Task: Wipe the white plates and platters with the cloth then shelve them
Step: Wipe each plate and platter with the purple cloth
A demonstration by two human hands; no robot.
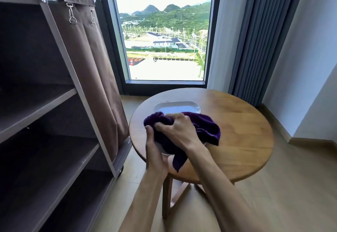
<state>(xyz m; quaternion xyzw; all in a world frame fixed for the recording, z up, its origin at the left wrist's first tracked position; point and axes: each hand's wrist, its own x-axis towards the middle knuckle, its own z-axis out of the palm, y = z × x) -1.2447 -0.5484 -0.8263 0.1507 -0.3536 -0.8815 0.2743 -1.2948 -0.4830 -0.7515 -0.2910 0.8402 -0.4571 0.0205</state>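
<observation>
While the left hand [155,157] grips a white plate [165,150] over the table [242,131] and the right hand [177,131] rubs it with bunched purple cloth [206,127], a platter [176,108] waits; cart shelves [36,104] look bare, so early stage.

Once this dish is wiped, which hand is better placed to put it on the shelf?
Probably the left hand: it already holds the white dish from below, on the side of the shelf cart. The right hand grips the purple cloth.
</observation>
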